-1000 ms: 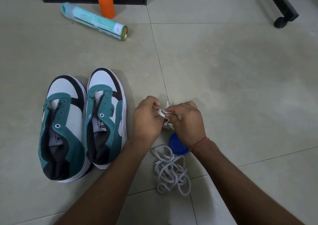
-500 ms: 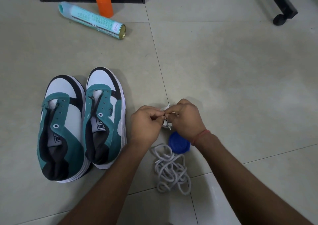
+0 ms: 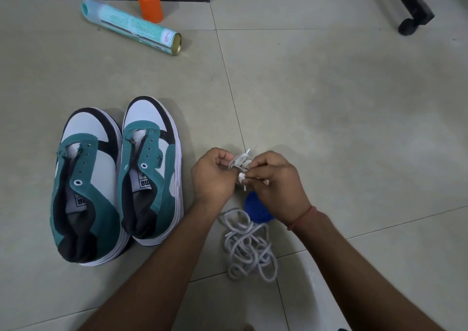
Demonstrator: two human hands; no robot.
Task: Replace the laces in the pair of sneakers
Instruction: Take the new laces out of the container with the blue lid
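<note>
your left hand point(image 3: 214, 176) and right hand point(image 3: 277, 185) meet knuckles-up above the floor, both pinching a small bundled white lace point(image 3: 240, 165), right of the laceless teal sneakers point(image 3: 116, 178), above the loose lace pile point(image 3: 249, 246).

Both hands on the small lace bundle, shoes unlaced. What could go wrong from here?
1. The left hand and right hand pinch a bunched white lace; pulling hard may tighten it into a knot.
2. The loose lace pile lies just under the wrists; a forearm could drag and tangle it further.
3. The spray can lies on its side and may roll if bumped.
</note>
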